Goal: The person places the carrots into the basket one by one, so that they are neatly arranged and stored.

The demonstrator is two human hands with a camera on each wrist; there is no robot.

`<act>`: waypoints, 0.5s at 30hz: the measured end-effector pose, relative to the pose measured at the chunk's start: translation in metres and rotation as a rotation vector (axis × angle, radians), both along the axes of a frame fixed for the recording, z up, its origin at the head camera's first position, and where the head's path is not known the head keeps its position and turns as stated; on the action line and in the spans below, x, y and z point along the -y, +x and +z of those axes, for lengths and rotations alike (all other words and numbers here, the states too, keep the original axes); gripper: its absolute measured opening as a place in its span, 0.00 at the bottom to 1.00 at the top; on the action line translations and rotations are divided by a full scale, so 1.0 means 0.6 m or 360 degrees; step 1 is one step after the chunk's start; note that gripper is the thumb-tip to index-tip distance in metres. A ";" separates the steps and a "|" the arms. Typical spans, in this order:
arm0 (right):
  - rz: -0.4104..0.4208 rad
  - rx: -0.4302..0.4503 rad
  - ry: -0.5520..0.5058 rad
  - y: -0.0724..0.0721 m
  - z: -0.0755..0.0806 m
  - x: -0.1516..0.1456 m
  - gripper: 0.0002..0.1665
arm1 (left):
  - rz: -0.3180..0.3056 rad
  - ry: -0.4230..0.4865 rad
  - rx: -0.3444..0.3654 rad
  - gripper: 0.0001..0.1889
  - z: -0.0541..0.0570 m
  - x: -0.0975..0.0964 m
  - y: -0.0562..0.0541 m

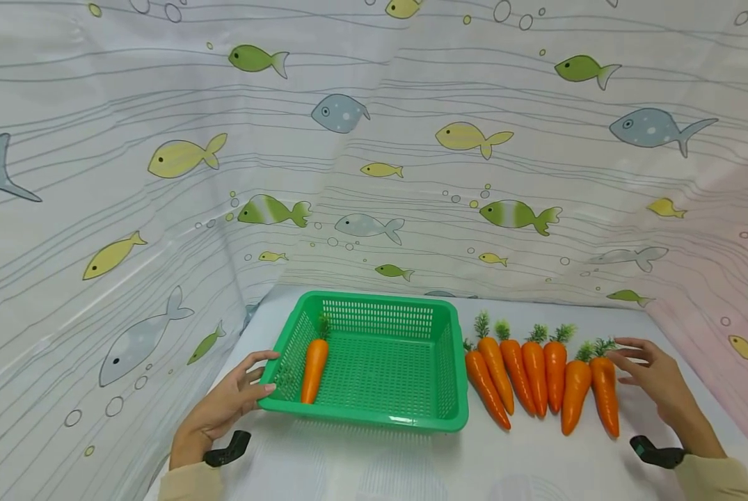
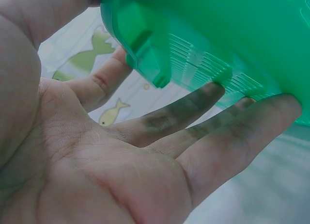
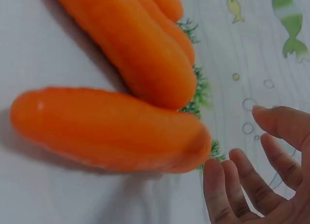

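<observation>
A green plastic basket (image 1: 374, 417) with slotted walls stands left of centre, one orange carrot (image 1: 314, 369) lying along its left side. My left hand (image 1: 226, 403) holds the basket's left rim; in the left wrist view its fingers (image 2: 189, 107) reach against the slotted outer wall. Right of the basket lies a row of several carrots with green leafy tops. My right hand (image 1: 652, 376) is beside the top of the rightmost carrot (image 1: 605, 396), thumb and fingers spread apart. In the right wrist view nothing is between those fingers, and this carrot (image 3: 111, 129) lies just beyond the fingertips.
The white table (image 1: 505, 463) carries everything, its right part taken up by the carrot row, including the carrot (image 1: 486, 390) closest to the basket. A sheet with printed fish (image 1: 374, 174) rises behind the table and along both sides.
</observation>
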State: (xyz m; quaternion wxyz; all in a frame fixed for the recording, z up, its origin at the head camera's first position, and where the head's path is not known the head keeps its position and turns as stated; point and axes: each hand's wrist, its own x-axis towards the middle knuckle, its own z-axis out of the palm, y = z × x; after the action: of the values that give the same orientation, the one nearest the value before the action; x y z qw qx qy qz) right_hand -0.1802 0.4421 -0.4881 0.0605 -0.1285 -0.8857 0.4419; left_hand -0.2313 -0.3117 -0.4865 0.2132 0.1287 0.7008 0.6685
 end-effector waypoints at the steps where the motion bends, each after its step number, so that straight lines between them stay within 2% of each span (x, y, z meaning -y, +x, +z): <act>1: -0.0010 0.0020 0.0003 -0.001 -0.003 -0.004 0.43 | -0.0002 0.0003 -0.0001 0.33 0.000 0.000 0.000; 8: -0.0104 0.0124 0.0041 -0.010 -0.035 -0.031 0.50 | -0.0004 -0.0010 -0.0008 0.33 -0.001 0.001 0.001; 15: -0.0084 0.0209 0.0012 -0.019 -0.047 -0.041 0.54 | 0.0005 -0.0008 -0.0008 0.33 0.000 0.001 0.001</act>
State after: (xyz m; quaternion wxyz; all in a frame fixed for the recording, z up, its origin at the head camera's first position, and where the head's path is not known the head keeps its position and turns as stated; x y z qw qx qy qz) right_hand -0.1916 0.4664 -0.5165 0.0146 -0.1804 -0.8858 0.4274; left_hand -0.2306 -0.3120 -0.4868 0.2106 0.1288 0.7032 0.6668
